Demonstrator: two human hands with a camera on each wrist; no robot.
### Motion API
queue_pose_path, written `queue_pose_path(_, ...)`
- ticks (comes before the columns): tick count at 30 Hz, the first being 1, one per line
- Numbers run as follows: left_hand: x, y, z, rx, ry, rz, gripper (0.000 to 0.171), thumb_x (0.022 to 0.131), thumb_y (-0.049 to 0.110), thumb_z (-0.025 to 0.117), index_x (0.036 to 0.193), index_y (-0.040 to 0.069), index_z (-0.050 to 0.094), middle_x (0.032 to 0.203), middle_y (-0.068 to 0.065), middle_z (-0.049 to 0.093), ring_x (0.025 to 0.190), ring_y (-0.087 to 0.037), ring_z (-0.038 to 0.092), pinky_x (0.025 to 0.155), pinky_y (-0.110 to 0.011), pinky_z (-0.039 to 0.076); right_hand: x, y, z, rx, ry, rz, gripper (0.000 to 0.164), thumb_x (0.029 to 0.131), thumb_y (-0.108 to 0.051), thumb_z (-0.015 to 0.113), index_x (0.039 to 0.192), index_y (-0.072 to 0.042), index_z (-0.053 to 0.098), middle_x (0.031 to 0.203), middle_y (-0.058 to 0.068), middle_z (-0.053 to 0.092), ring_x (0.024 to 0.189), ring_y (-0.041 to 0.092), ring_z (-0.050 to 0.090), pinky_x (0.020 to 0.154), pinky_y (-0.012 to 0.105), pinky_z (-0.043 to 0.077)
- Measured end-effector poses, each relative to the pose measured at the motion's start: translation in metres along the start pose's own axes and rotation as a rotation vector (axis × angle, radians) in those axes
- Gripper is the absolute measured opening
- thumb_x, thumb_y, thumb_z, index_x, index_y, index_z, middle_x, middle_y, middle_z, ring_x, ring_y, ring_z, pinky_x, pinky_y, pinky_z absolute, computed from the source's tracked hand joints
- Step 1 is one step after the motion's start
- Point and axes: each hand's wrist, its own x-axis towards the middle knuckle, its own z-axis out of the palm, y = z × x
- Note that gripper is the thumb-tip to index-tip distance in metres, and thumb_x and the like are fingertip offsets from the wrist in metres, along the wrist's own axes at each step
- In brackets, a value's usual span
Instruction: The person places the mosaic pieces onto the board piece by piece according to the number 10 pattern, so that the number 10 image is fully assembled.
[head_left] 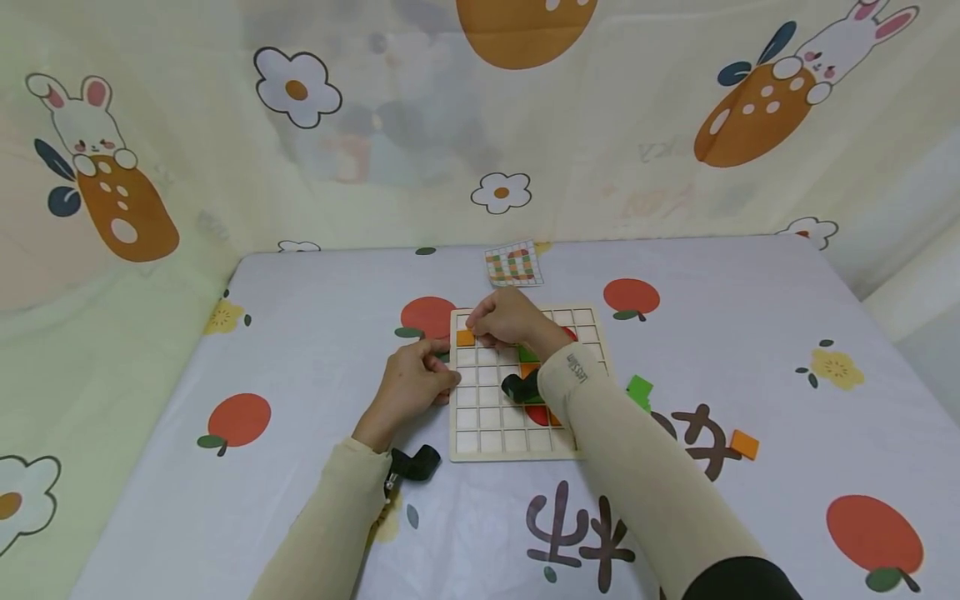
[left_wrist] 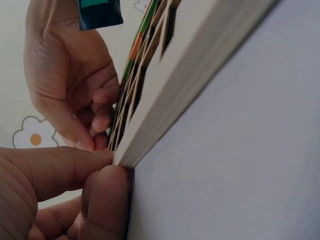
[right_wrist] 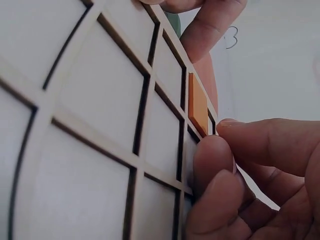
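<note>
A square wooden grid board (head_left: 502, 446) lies flat on the table. My left hand (head_left: 411, 379) pinches its left edge; thumb and finger meet on the rim in the left wrist view. An orange square tile (right_wrist: 198, 106) sits in a cell by the left edge, near the far corner. Over that corner is my right hand (head_left: 513, 321), fingers curled, with its fingertips right at the tile's end. I cannot tell whether they pinch anything. Green tiles (head_left: 528, 354) and a red piece (head_left: 536, 414) show further right on the board, partly hidden by my right arm.
A small card with a coloured grid pattern (head_left: 513, 264) lies beyond the board. To the right are loose green tiles (head_left: 640, 390) and a loose orange tile (head_left: 745, 444). A printed cloth (head_left: 300, 292) covers the table, and a patterned curtain (head_left: 405, 208) hangs behind it.
</note>
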Motion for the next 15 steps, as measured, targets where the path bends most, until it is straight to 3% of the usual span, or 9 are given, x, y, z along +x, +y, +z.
queue_pose_path(8, -0.001, -0.001, 0.001, -0.006, -0.001, 0.007, 0.05, 0.09, 0.004, 0.079, 0.138, 0.003, 0.064, 0.085, -0.008, 0.066, 0.061, -0.014, 0.065, 0.054, -0.023, 0.057, -0.01, 0.008, -0.01, -0.01, 0.008, -0.047, 0.021, 0.101, -0.013, 0.066, 0.116, -0.001, 0.075, 0.095, 0.01, 0.073, 0.08, 0.019, 0.067, 0.069, 0.027, 0.057)
queue_pose_path(15, -0.001, 0.0, 0.001, -0.01, 0.01, -0.01, 0.05, 0.089, 0.004, 0.079, 0.137, 0.005, 0.065, 0.087, -0.008, 0.064, 0.063, -0.016, 0.064, 0.057, -0.024, 0.059, -0.038, 0.021, -0.044, 0.013, 0.042, 0.0, 0.027, 0.102, -0.023, 0.069, 0.121, -0.005, 0.074, 0.105, 0.013, 0.072, 0.085, 0.023, 0.067, 0.071, 0.029, 0.056)
